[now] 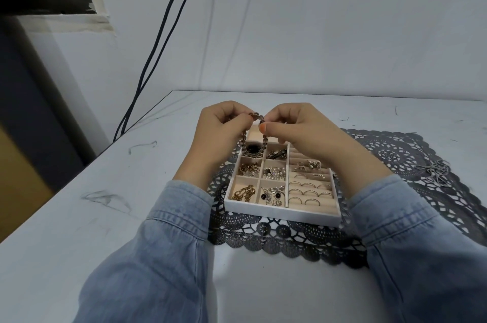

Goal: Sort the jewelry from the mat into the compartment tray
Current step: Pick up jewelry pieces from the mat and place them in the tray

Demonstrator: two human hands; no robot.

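A brown beaded bracelet hangs as a loop above the far left compartments of the white compartment tray. My left hand and my right hand both pinch its top between thumb and fingers. The tray stands on a dark lace mat and holds gold chains, pearls, earrings and several rings in the slotted right part. A silver chain lies loose on the mat's right side.
The pale table carries scuff marks and its left edge runs diagonally. Two black cables hang down the wall behind the table's far left corner.
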